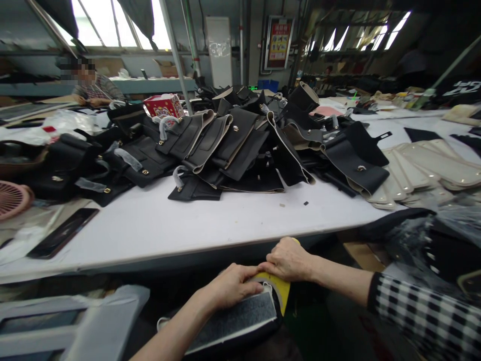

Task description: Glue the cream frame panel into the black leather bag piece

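Below the table's front edge, my left hand point(236, 287) is closed on the upper edge of a dark grey bag panel point(240, 317) with pale borders. Its thumb lies on the panel and its fingertips reach a yellow curved sheet point(282, 290). My right hand point(288, 260) is bent into a fist around the top of that sheet, close beside my left fingertips. A thin white cord loop point(267, 287) shows at the panel's corner. Black material surrounds the panel's lower side, and what lies beneath it is too dark to make out.
Black leather bag parts point(233, 135) are heaped across the white table point(150, 225). Beige panels point(424, 165) lie stacked at right. A phone point(63, 233) and pink fan point(13, 200) are at left. A red box point(163, 106) stands behind. Another person point(95, 87) sits far left.
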A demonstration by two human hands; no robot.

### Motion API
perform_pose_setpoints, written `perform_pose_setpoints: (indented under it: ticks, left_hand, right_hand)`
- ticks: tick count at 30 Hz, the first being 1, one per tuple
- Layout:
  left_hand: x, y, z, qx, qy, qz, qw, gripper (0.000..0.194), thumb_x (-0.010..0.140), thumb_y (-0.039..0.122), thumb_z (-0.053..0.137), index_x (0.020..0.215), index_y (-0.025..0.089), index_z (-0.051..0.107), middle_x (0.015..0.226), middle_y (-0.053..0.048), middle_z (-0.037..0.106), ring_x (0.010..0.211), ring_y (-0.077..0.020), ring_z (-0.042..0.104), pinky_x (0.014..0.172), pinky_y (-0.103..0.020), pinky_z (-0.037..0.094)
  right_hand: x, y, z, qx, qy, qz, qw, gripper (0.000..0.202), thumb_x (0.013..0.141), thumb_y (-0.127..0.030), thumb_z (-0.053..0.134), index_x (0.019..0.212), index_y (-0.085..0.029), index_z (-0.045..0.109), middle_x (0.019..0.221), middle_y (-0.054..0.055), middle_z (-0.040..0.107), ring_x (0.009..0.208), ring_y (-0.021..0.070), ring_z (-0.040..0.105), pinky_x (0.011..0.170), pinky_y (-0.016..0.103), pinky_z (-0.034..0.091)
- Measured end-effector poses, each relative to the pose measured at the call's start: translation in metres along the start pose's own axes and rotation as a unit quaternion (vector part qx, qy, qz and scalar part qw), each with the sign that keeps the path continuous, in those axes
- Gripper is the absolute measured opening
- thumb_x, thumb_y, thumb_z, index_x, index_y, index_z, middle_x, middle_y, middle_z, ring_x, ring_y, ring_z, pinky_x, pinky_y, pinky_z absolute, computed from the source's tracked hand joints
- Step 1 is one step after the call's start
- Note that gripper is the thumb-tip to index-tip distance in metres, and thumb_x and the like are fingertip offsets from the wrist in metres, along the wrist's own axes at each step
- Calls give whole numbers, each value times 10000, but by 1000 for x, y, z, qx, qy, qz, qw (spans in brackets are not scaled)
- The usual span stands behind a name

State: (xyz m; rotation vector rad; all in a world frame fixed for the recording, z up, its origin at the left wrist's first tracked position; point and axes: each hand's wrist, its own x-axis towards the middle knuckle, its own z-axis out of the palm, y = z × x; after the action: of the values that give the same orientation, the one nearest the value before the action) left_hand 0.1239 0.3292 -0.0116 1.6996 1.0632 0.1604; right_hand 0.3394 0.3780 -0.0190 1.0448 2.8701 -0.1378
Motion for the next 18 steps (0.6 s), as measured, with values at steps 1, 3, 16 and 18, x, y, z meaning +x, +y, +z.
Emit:
perform_pose_setpoints:
  ticks: [1,3,16,18]
  left_hand:
    - [0,0,0,7,2,-5,1000,291,826,392,571,1032,240,711,704,51,589,635,-126,474,617,-224,341]
    - [0,-1,1,20,7,-8,1000,247,833,401,560,927,223,703,657,56,545,616,-120,473,584,-222,320]
    - [-1,1,3,72,16,12,997,222,870,404,523,881,249,681,673,34,580,604,-122,494,537,-227,289]
    - [-2,1,3,88,16,15,996,234,879,412,516,908,254,687,683,28,610,605,-128,515,542,-229,297]
  right_hand:
    - [0,-1,0,-2,-4,0,1000,668,986,-540,241,674,-180,710,659,110,726,617,234,693,516,323,188]
    - [0,-3,-1,-4,-14,0,1000,682,993,-523,214,689,-182,720,667,112,729,631,247,701,516,317,228]
    - [-7,-18,5,-4,-64,60,996,650,1004,-450,199,771,-191,748,750,126,752,690,270,716,589,324,418]
    - [-10,-20,6,0,-66,68,995,634,1004,-450,200,803,-204,748,774,117,757,719,275,719,601,326,426]
